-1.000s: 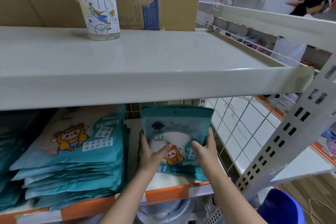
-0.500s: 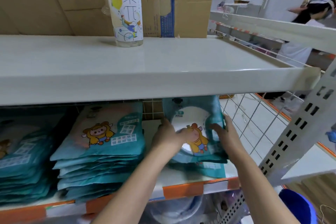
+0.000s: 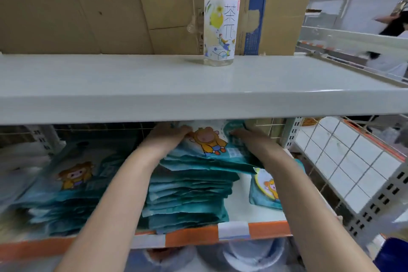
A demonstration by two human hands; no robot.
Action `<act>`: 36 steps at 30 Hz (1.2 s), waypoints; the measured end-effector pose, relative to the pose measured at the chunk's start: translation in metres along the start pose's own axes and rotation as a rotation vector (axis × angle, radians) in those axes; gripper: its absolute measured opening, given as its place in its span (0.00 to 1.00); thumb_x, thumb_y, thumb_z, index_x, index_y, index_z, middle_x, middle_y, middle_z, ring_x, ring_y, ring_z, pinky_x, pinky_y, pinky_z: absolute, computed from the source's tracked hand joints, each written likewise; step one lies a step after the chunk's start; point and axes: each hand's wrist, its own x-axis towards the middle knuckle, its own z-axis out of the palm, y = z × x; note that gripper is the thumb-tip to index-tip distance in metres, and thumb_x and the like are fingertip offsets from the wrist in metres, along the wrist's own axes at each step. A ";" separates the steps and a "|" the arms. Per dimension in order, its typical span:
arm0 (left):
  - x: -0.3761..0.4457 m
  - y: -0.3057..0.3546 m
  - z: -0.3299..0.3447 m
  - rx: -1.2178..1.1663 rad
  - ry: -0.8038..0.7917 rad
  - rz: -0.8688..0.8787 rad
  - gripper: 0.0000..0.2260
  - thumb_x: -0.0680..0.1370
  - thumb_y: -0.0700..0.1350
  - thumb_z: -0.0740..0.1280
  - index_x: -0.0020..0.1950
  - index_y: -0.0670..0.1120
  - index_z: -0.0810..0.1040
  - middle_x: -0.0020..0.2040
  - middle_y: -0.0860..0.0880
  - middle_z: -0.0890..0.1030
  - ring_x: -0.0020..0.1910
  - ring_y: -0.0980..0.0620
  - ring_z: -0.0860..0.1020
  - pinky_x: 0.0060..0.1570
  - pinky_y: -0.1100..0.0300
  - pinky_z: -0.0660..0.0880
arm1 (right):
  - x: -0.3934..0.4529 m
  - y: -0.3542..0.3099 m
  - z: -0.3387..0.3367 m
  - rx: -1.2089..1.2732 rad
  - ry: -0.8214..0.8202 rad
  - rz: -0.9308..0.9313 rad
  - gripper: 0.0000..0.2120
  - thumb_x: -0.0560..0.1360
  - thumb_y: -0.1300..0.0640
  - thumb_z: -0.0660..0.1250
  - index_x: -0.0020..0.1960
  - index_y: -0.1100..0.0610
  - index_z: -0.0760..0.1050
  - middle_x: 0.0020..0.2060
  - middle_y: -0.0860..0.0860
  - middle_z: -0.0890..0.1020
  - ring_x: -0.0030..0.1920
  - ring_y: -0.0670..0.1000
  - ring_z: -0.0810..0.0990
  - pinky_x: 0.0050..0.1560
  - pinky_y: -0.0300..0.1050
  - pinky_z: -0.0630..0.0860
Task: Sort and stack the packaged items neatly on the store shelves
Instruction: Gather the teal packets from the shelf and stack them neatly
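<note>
Cream metal forms the upper shelf [image 3: 154, 86], on which a clear tea bottle [image 3: 220, 28] is stood upright before cardboard boxes [image 3: 88, 6]. Beneath it, teal pouches are piled in a middle stack [image 3: 187, 196] and a left stack [image 3: 66, 187] on the lower shelf [image 3: 265, 231]. The top pouch [image 3: 212, 146] is laid flat on the middle stack, long axis running back into the shelf, cartoon face up, bottom edge toward the front. It is gripped at its sides by the left hand [image 3: 170, 133] and right hand [image 3: 249, 137].

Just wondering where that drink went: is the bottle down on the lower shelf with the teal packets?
No, the bottle stands upright on the upper shelf, above the teal packets.
</note>
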 end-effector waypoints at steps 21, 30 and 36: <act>0.023 -0.046 -0.006 0.136 0.087 -0.047 0.25 0.75 0.55 0.67 0.68 0.47 0.67 0.59 0.47 0.76 0.55 0.47 0.76 0.54 0.51 0.75 | 0.009 0.018 0.032 0.077 -0.056 0.139 0.12 0.80 0.46 0.56 0.51 0.50 0.75 0.45 0.51 0.83 0.44 0.52 0.81 0.52 0.46 0.76; -0.027 0.035 0.093 0.464 0.159 0.480 0.16 0.78 0.56 0.61 0.63 0.52 0.74 0.61 0.51 0.77 0.62 0.47 0.73 0.63 0.53 0.68 | 0.018 0.088 -0.049 0.109 0.222 0.201 0.12 0.79 0.51 0.62 0.59 0.56 0.74 0.54 0.54 0.80 0.49 0.54 0.79 0.49 0.46 0.71; -0.021 0.046 0.189 0.441 -0.084 0.457 0.19 0.79 0.53 0.61 0.68 0.48 0.71 0.66 0.48 0.74 0.66 0.48 0.70 0.63 0.58 0.66 | 0.037 0.153 -0.101 -0.244 0.311 0.252 0.12 0.76 0.50 0.65 0.51 0.59 0.77 0.49 0.58 0.80 0.48 0.55 0.76 0.46 0.43 0.68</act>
